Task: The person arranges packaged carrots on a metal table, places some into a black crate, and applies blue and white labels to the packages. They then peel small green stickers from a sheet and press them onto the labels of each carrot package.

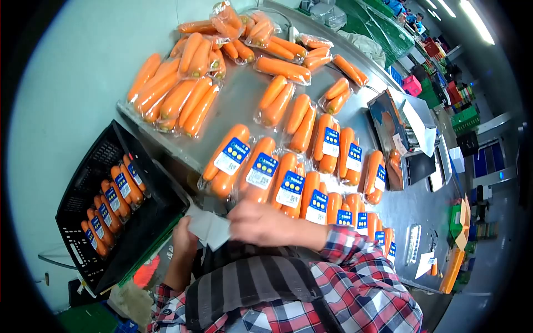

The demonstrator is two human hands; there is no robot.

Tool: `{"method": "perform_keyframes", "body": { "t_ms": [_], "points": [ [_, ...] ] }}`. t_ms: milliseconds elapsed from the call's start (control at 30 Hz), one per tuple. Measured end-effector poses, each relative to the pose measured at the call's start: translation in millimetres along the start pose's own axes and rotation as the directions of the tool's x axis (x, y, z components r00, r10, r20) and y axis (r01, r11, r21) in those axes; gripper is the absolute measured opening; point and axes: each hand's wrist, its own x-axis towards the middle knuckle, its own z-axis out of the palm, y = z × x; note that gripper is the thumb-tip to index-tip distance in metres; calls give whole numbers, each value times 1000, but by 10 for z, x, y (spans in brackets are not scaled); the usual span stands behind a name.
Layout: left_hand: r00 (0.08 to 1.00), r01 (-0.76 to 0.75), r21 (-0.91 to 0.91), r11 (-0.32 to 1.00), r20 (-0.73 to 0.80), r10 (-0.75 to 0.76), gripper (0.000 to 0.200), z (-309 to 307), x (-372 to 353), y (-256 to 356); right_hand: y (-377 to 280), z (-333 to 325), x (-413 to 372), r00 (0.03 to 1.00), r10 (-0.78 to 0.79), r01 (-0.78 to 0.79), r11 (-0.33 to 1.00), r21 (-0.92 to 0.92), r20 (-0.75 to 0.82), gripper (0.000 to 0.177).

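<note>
My left hand (184, 240) is closed on the edge of a white paper sheet (214, 228), which looks like label backing and is bent in the middle. At the sheet's right side is my right hand (260, 223), fingers curled together against the paper; its fingertips are partly hidden and slightly blurred. Just beyond my hands, bagged carrots (258, 172) lie in rows on the metal table (233, 102), many with blue and white labels. Farther back, several bags of carrots (280, 102) have no visible label.
To my left, a black crate (91, 172) holds a row of labelled carrot bags (114, 200). Unlabelled bags are piled at the table's far left (172, 94). On the right stand a dark boxy device (388, 139) with papers and an orange-edged carton (458, 250).
</note>
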Motion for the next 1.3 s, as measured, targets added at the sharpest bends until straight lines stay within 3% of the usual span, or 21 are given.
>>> {"method": "perform_keyframes", "body": {
  "t_ms": [33, 67, 100, 167, 300, 333, 367, 433, 500, 600, 667, 733, 767, 800, 867, 1000, 1100, 1133, 1233, 1267, 1300],
  "points": [
    [999, -53, -37, 998, 5, 53, 24, -193, 168, -68, 158, -227, -41, 988, 41, -38, 999, 23, -149, 11],
    [992, -117, -68, 991, 33, 119, 23, -47, 19, 76, 276, -552, -125, 914, 336, -283, 929, 239, -227, 4],
    [906, -416, 518, 748, 164, 390, 26, -42, -57, 102, 446, -882, -174, 743, 588, -544, 809, 224, -319, 6],
    [988, 1, -89, 996, 151, 13, 29, 175, -181, 354, 999, -1519, -395, 417, 850, -604, 523, 601, -322, 13],
    [971, 223, -15, 975, 95, -220, 28, 171, -442, 198, 2071, -2050, -1032, 355, 904, -710, 426, 561, -238, 21],
    [978, 26, 579, 815, 154, -140, 28, 11, -495, 151, 2206, -2064, -1047, 323, 932, -760, 359, 542, -165, 21],
    [962, -199, 926, 320, 247, -117, 29, -113, -519, 134, 2407, -1994, -1125, 266, 938, -778, 345, 526, -221, 24],
    [873, -247, 783, 571, 435, -219, 31, 119, -644, 286, 2396, -1927, -963, 395, 888, -918, 388, -76, -234, 38],
    [829, -120, 757, 642, 432, -354, 33, 255, -673, 360, 2228, -1857, -763, 479, 852, -800, 324, -505, -213, 55],
    [828, 212, 787, 579, 170, -534, 35, 201, -619, 298, 2185, -1767, -720, 101, 862, -984, 12, -180, -497, 62],
    [854, 380, 612, 694, 57, -518, 37, -39, -552, 105, 2062, -1706, -769, 277, 777, -956, 163, -245, -566, 56],
    [932, 93, 965, 245, 2, -363, 40, -36, -379, 94, 1664, -1482, -449, 465, 757, -885, 386, -261, -459, 41],
    [956, -203, 921, 333, 260, -136, 43, -229, -328, -75, 1414, -1297, -254, 549, 747, -835, 511, -205, -374, 32],
    [979, 115, 737, 666, 31, -203, 44, 85, -422, 76, 1278, -1027, -187, 713, 628, -692, 702, -168, -313, 20],
    [984, 123, 662, 740, 16, -178, 42, 102, -355, 152, 838, -600, 116, 954, 291, -298, 943, -147, -66, 18],
    [981, 86, 482, 872, 110, -157, 34, 396, -482, 410, 327, 30, 491, 936, 86, -80, 996, -31, 342, 42],
    [888, -459, 727, 511, 364, 279, 25, 329, -485, 368, 435, 378, 464, 935, -144, 174, 983, -66, 323, 12],
    [881, -472, 706, 529, 389, 268, 21, 363, -473, 396, 419, 370, 461, 939, -195, 223, 973, -66, 283, 9],
    [740, -615, 779, 120, 518, 428, 24, 169, -250, 228, 345, 264, 427, 916, -304, 331, 941, -67, 262, 7],
    [925, -380, 509, 773, 190, 329, 25, 68, -75, 97, 334, 215, 419, 923, -310, 332, 941, -66, 227, 7],
    [1000, 21, -77, 997, 1, -21, 27, -18, 62, 3, 349, 123, 388, 950, -275, 281, 959, -20, 147, 8]
  ]
}}
